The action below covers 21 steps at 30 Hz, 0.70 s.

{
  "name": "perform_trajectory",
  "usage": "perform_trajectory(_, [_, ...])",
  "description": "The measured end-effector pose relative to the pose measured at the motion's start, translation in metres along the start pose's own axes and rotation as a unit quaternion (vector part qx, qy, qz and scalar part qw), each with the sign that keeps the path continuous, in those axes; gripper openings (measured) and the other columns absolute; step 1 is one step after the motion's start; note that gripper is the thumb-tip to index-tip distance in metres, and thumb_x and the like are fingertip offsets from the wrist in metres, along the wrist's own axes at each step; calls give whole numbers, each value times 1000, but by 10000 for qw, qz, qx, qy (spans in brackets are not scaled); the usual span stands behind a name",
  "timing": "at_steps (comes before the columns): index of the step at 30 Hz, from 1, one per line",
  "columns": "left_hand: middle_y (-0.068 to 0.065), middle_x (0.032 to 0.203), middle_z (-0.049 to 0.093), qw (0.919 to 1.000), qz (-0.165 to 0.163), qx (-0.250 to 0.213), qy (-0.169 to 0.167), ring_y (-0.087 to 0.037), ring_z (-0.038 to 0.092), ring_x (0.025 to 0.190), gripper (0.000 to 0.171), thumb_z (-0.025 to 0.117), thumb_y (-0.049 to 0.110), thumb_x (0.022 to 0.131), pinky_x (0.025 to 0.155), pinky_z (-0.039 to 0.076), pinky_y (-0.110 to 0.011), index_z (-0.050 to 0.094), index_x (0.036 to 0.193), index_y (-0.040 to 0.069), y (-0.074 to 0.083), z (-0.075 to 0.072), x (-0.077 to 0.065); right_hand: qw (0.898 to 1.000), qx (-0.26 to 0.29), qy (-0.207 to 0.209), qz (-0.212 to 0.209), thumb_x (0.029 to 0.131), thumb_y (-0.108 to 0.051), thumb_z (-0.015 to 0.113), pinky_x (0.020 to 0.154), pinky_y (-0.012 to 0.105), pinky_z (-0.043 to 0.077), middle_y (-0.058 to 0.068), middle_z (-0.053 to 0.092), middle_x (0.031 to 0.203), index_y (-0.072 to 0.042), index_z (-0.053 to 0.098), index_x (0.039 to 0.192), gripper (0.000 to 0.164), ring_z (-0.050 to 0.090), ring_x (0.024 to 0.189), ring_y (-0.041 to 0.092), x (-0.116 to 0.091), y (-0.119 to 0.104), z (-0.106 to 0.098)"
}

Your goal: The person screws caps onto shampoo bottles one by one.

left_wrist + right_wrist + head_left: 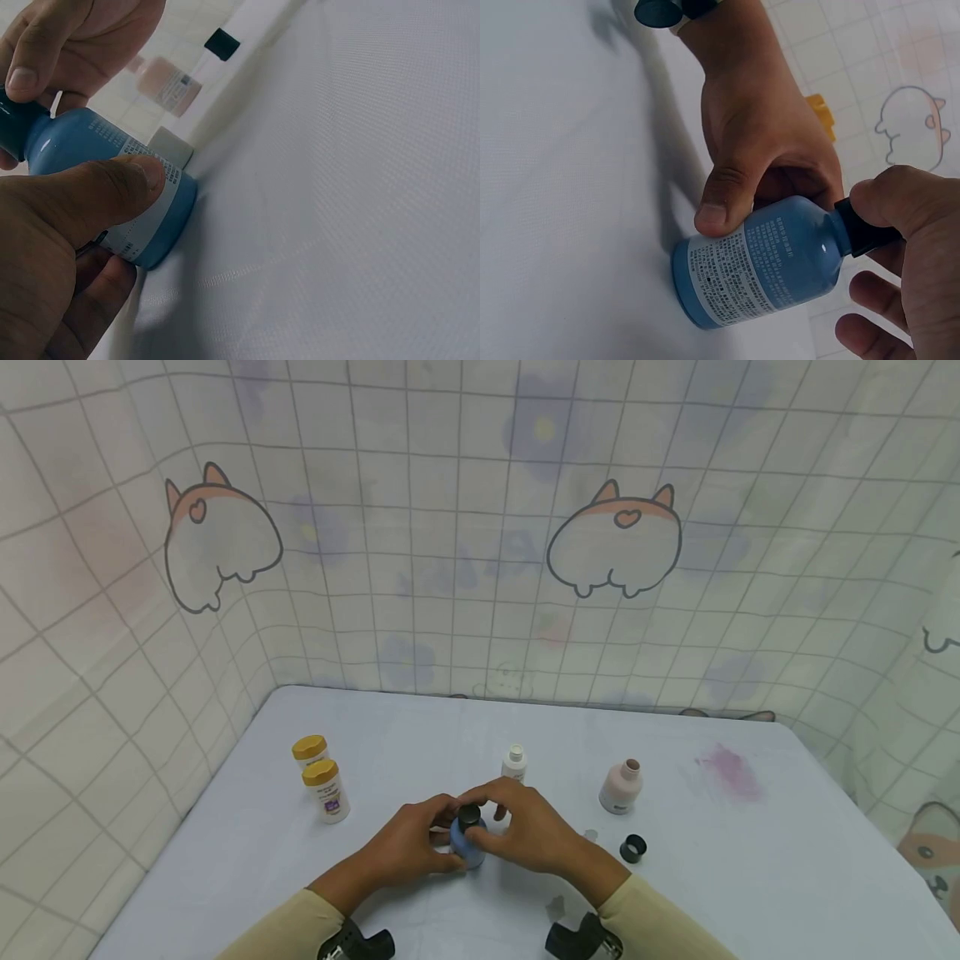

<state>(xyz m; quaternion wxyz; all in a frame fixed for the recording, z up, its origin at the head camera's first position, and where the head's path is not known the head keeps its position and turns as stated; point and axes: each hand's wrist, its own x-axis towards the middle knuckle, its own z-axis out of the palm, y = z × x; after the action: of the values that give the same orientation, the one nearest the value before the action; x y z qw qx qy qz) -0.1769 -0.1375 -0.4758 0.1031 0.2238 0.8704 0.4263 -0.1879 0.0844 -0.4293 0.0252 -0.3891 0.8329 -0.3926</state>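
Note:
A blue bottle [795, 247] with a printed label stands on the white table between both hands. My left hand [411, 843] grips its body, thumb across the label in the left wrist view. The black cap [861, 229] sits on the bottle's neck, and my right hand [528, 827] pinches it between thumb and fingers. Beyond the right hand stands a small white bottle [514, 763], its lower part hidden by that hand. To the right are an uncapped pink bottle [621, 788] and a loose black cap [633, 848] on the table.
Two white bottles with yellow lids stand at the left, the nearer bottle [328, 792] partly covering the farther lid [309, 746]. A pink stain [733, 772] marks the white tabletop [420, 727] at the right. A tile-patterned curtain [465, 543] surrounds the table's back and sides.

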Motion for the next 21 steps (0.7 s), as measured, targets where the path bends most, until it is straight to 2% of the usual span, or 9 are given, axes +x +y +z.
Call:
perform_trajectory(6, [9, 116, 57, 9999, -7, -103, -51, -7, 58, 104, 62, 83, 40, 68, 88, 49, -23, 52, 119, 25, -1, 0, 0, 9988, -176, 168, 434, 79, -47, 72, 73, 29, 49, -19, 55, 103, -30, 60, 111, 38, 53, 93, 11, 2, -1, 1])
perform_trajectory(10, [11, 115, 58, 10000, 1, -69, -12, -6, 58, 104, 62, 84, 41, 67, 89, 48, -24, 52, 117, 25, -2, 0, 0, 9989, -187, 152, 413, 77, -53, 70, 74, 30, 50, -18, 55, 106, -31, 58, 114, 44, 52, 94, 10, 2, 0, 1])
perform_trajectory(15, [9, 115, 59, 10000, -35, 5, 41, -7, 58, 103, 64, 85, 40, 65, 89, 49, -24, 52, 117, 24, -2, 0, 1, 10000, 27, 23, -57, 84, -37, 70, 76, 30, 51, -16, 54, 121, -30, 54, 126, 46, 52, 103, 10, 0, 3, -1])
perform_trajectory(18, [8, 117, 59, 10000, -56, 17, 35, -8, 58, 104, 66, 85, 40, 65, 88, 49, -22, 51, 120, 23, -1, 0, 1, 9993, 136, -73, -336, 87, -23, 67, 77, 30, 51, -14, 55, 121, -26, 56, 126, 40, 52, 105, 7, 0, 3, -2])
perform_trajectory(21, [8, 117, 59, 10000, -43, -15, 3, -8, 58, 104, 67, 85, 40, 65, 87, 49, -22, 51, 121, 23, -1, 0, 1, 9994, 136, -74, -323, 88, -18, 65, 78, 31, 51, -14, 57, 118, -23, 60, 122, 35, 51, 105, 5, 0, 1, -2])
